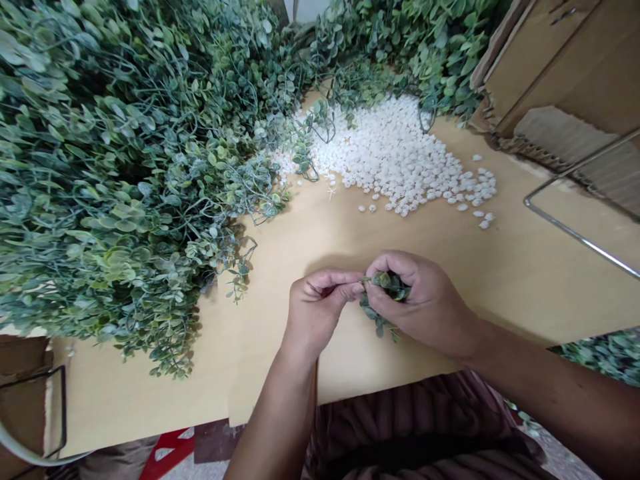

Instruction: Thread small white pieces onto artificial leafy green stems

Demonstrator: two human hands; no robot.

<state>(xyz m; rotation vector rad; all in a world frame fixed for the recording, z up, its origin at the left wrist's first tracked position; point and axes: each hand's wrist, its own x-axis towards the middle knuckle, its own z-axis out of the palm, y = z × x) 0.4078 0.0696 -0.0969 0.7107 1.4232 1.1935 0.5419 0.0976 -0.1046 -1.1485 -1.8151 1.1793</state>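
Note:
Near the front of the table, my right hand (425,300) is closed around an artificial leaf sprig (380,317), its green leaves poking out between thumb and fingers and hanging below. My left hand (320,303) meets it from the left, thumb and forefinger pinched at the sprig's stem end. Whether a small piece is also hidden between those fingertips, I cannot tell. Beyond both hands lies a wide heap of small white plastic pieces (395,153), with a few loose ones along its near edge.
A big mound of artificial greenery (125,167) covers the table's left side, and more foliage (425,47) stands at the back. A torn cardboard box (560,80) and a bent metal rod (575,233) are at the right. The tan tabletop (270,333) ends close to my body.

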